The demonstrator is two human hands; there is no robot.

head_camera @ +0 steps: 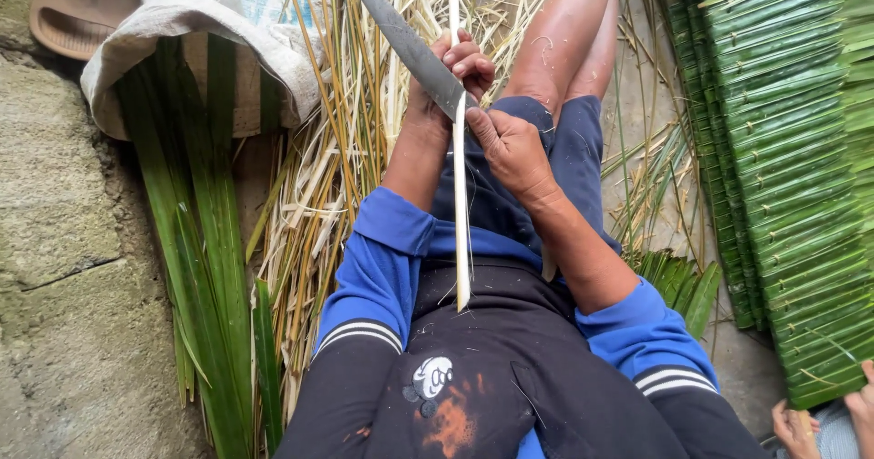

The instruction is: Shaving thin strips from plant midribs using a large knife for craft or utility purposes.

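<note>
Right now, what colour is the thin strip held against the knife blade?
Pale cream-white. The strip shows best in the head view, running past the knife.

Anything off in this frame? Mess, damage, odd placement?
Nothing damaged. Loose dry stalks and shavings lie scattered over the ground beside the person's legs, unlike the neat stack of folded green leaves. A sandal sits upturned beside a sack. The left hand holds a pale strip against the knife blade; the right hand steadies it.
</note>
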